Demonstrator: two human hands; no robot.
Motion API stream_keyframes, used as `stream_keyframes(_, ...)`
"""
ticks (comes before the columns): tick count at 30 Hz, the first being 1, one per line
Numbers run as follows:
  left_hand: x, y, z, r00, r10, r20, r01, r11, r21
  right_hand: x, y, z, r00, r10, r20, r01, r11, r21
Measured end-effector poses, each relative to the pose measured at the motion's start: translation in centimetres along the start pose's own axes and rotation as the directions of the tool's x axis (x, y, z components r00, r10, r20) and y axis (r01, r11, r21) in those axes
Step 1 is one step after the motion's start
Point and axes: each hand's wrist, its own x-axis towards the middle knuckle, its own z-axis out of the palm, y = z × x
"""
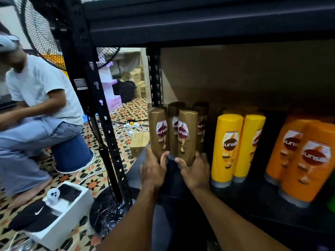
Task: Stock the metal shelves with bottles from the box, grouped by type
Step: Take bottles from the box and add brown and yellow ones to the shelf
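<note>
Several brown Sunsilk bottles stand cap-down at the left end of the black metal shelf [253,200]. My left hand [154,167] grips the base of the front left brown bottle [159,131]. My right hand [194,171] grips the base of the front right brown bottle [187,134]. Two more brown bottles [175,124] stand behind them. To the right stand two yellow bottles [226,147], then orange bottles [308,160] at the far right. The box is not in view.
The shelf's black upright post [101,98] rises at left. A person in a white shirt [36,91] sits on a blue stool [72,153]. A white box [59,214] with a black cap, cables and a fan [41,33] occupy the patterned floor.
</note>
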Motion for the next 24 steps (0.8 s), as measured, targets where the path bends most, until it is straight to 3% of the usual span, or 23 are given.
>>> stream_keyframes(7,0.02,-0.34,0.4,0.999,0.03,-0.018,-0.029,0.999,0.017,-0.18,-0.23,0.07,0.999,0.051,-0.012,-0.048,0.98,0.191)
stream_keyframes(16,-0.18,-0.34,0.42,0.999,0.035,-0.04,-0.034,0.999,0.016,-0.1,0.03,0.37,0.997,-0.054,-0.051,0.055,0.998,0.018)
stream_keyframes(24,-0.33,0.08,0.24,0.991,0.057,-0.123,-0.065,0.996,-0.065,0.01,0.06,0.42,1.0,-0.001,-0.019,0.003,0.99,0.144)
